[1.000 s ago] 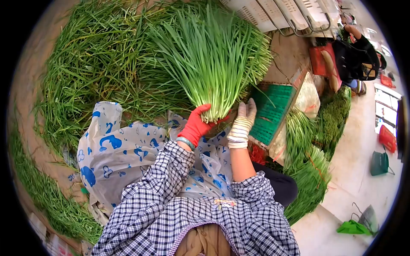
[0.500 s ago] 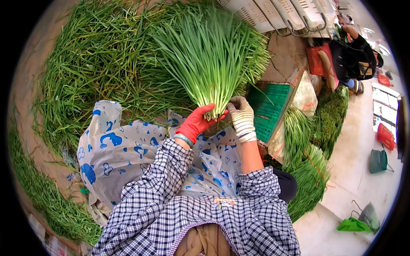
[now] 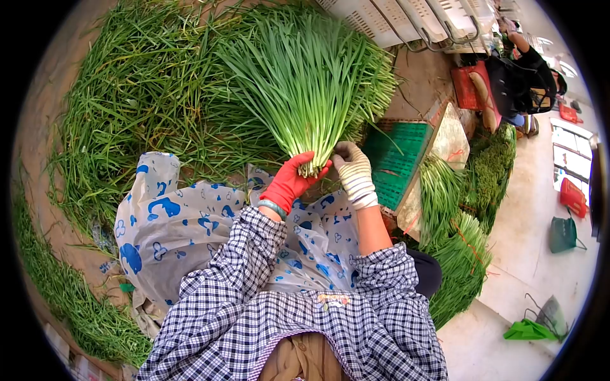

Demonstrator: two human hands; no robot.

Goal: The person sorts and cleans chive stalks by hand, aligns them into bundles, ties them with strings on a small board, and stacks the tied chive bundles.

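At 12 o'clock, leafy bunch (image 3: 311, 95), base gripped in my left hand (image 3: 289, 183); right hand (image 3: 353, 173) curled at its 5 o'clock, hold unclear.

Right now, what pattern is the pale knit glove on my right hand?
Striped: thin bands cross the pale knit glove in the single head view.

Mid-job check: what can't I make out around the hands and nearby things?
All in the head view:
- Palm of the left hand: hidden behind the green bunch.
- Fingertips of the right hand: obscured by the curled glove, so contact with the stalks is unclear.
- Underside of the blue-patterned plastic: covered by its folds.
- White crate: cut off by the top edge.
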